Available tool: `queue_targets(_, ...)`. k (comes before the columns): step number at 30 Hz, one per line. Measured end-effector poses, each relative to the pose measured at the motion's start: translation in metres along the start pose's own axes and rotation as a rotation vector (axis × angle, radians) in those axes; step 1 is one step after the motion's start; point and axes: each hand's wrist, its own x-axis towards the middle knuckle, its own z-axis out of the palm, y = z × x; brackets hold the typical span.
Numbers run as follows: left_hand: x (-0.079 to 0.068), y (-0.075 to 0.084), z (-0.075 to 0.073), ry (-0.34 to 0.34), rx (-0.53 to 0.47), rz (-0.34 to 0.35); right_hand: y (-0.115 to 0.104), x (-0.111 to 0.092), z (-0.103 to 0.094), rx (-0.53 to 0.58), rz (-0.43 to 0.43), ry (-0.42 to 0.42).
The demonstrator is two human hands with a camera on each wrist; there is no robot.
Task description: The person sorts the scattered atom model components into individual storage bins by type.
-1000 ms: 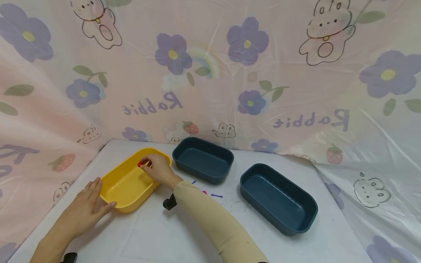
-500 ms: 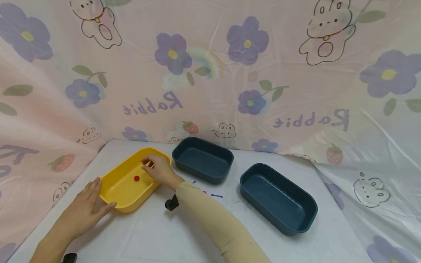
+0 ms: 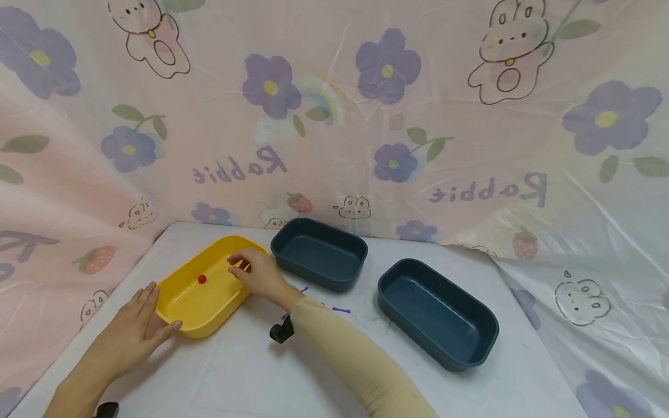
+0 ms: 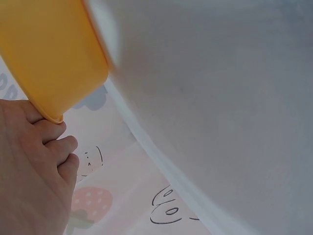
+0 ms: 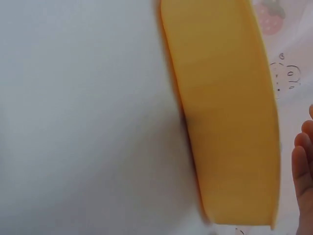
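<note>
Right hand [image 3: 262, 280], empty, hovers over a yellow tray [image 3: 209, 303], left hand [image 3: 129, 330] spread against its corner; the round red piece [image 3: 202, 279] inside looks light, hard and apt to roll, best pinched by its sides.

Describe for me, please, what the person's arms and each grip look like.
The right sleeve is plain beige, with a small black device near its cuff; the left forearm is bare where visible, another black device partly showing beside it. The left grip and right grip wear no gloves.
</note>
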Motion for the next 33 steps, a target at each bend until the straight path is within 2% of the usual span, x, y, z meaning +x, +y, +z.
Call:
queue_targets(9,0.002,0.000,-0.001,0.020,-0.006,0.034,0.001,-0.025,-0.029,0.053,-0.043,0.071)
queue_targets(14,0.003,0.000,-0.003,0.018,0.026,0.026,0.003,-0.042,-0.045,0.080,-0.065,0.126)
queue_targets(19,-0.002,0.006,-0.005,0.044,0.054,0.034,0.011,-0.061,-0.058,0.108,-0.061,0.174)
queue_targets(25,-0.001,0.027,-0.010,0.087,0.045,0.042,0.022,-0.082,-0.080,0.121,-0.033,0.229)
queue_targets(33,0.020,0.069,-0.021,0.142,0.001,0.093,0.040,-0.112,-0.103,0.111,-0.002,0.327)
